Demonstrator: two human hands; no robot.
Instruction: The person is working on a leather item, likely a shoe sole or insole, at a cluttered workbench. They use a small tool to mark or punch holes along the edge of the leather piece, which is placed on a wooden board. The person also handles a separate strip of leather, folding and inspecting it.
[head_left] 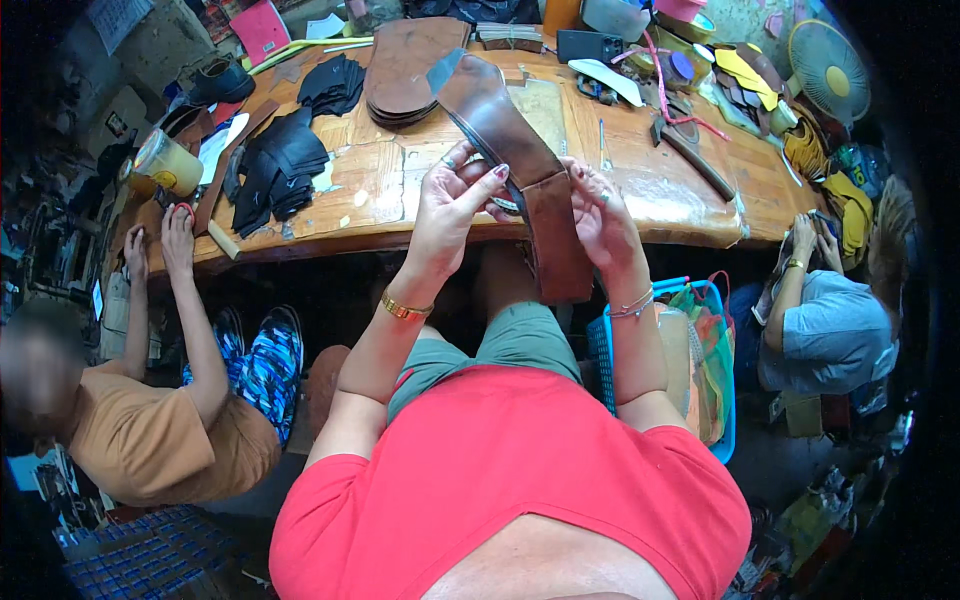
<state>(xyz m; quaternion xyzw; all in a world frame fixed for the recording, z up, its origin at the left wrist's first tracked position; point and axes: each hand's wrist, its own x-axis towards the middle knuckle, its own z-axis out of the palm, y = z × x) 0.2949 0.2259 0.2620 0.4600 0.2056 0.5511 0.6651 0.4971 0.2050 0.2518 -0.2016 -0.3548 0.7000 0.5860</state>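
Note:
A long, shiny brown leather piece (pixel 535 165) is held up at a slant in front of the wooden table's near edge. Its top bends to the left and its lower end hangs over my legs. A seam or overlap crosses its middle, and a dark layer shows along its left edge. My left hand (pixel 455 205) is closed on that left edge, thumb and fingers pinching it. On the opposite edge, my right hand (pixel 605 220) grips near the seam, its fingertips partly hidden behind the leather.
On the wooden table (pixel 380 190) lie stacked brown leather sheets (pixel 405 75), black cut pieces (pixel 280 165) and a hammer (pixel 695 165). A blue basket (pixel 725 425) stands by my right side. People work at left (pixel 170 420) and right (pixel 835 320).

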